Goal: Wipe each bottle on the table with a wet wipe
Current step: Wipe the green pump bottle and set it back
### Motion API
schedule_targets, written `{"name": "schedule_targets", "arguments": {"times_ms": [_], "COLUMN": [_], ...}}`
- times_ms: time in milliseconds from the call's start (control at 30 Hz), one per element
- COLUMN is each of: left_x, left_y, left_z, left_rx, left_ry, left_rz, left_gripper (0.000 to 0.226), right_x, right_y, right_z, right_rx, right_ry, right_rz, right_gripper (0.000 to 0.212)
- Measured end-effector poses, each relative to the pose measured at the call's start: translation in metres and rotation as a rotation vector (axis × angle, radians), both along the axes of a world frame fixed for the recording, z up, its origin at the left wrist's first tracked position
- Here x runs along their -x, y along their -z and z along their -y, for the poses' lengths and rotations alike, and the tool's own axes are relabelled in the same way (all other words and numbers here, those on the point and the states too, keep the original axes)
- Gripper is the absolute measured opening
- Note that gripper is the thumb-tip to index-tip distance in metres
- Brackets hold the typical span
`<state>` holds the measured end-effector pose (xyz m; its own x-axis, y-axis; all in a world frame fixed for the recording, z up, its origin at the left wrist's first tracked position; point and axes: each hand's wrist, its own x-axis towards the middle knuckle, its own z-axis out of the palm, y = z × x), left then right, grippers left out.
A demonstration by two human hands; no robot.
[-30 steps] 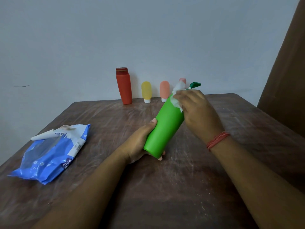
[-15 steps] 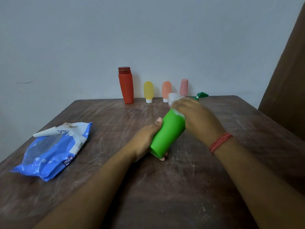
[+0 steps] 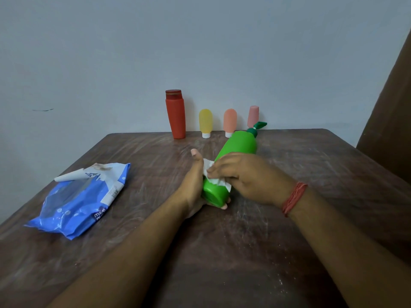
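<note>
Wipes pack, blue, lies at table's left w/ flap peeled up, prob. kept there so next wipe is in easy reach. Left hand cups base end of green bottle, fingers curled under it, thumb sticking up free; looks like it props the bottle tilted, pump end away from the person, so the sides can be got at. Wet wipe, white, crumpled, sits on the bottle's lower body. Right hand pinches the wipe vs. the bottle, fingers bent over it, mid-rub. At the far edge by the wall stand red bottle, yellow bottle, orange bottle, pink bottle, upright, apart, prob. waiting their turn.
</note>
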<state>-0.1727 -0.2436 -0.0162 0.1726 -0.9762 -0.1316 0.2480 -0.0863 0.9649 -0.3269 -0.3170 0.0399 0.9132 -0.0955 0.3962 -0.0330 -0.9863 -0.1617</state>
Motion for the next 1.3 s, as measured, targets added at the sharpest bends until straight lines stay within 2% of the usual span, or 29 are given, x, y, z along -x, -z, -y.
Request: {"name": "schedule_targets", "arguments": {"times_ms": [133, 267, 333, 467, 633, 700, 900, 1033, 1133, 1200, 1300], "left_x": [-0.002, -0.009, -0.012, -0.011, -0.01, -0.011, -0.01, -0.007, -0.006, -0.007, -0.007], "left_y": [-0.007, -0.008, -0.006, -0.004, -0.001, -0.002, -0.003, -0.002, -0.001, -0.001, 0.0], "left_z": [-0.005, -0.005, -0.004, -0.005, -0.009, -0.01, -0.012, -0.013, -0.013, -0.013, -0.012], "left_rx": [0.064, 0.051, 0.059, 0.099, 0.185, 0.183, 0.096, 0.064, 0.075, 0.08, 0.081], "left_ry": [0.037, -0.019, -0.006, -0.008, -0.075, -0.068, 0.116, 0.208, 0.253, 0.268, 0.272], "left_rz": [-0.194, -0.372, -0.354, -0.352, -0.374, -0.349, -0.303, -0.227, -0.18, -0.172, -0.155], "left_gripper": [0.117, 0.107, 0.113, 0.117, 0.104, 0.098, 0.11, 0.103, 0.096, 0.093, 0.091], "right_x": [-0.007, -0.013, -0.014, -0.011, -0.004, -0.005, -0.001, 0.011, 0.009, 0.005, -0.003], "right_y": [0.003, 0.007, 0.01, 0.014, 0.018, 0.018, 0.02, 0.022, 0.027, 0.029, 0.03], "right_z": [-0.017, -0.019, -0.016, -0.002, -0.004, -0.004, 0.019, 0.047, 0.053, 0.05, 0.04], "right_rx": [0.031, 0.064, 0.028, 0.04, 0.068, 0.085, 0.142, 0.077, 0.062, 0.014, -0.162], "right_ry": [-0.122, -0.169, -0.135, 0.108, -0.135, -0.157, 0.057, 0.288, 0.372, 0.414, 0.493], "right_rz": [-0.011, -0.046, -0.012, 0.116, 0.104, 0.142, 0.272, 0.382, 0.417, 0.462, 0.548], "right_gripper": [0.035, 0.035, 0.04, 0.055, 0.048, 0.045, 0.055, 0.061, 0.06, 0.056, 0.048]}}
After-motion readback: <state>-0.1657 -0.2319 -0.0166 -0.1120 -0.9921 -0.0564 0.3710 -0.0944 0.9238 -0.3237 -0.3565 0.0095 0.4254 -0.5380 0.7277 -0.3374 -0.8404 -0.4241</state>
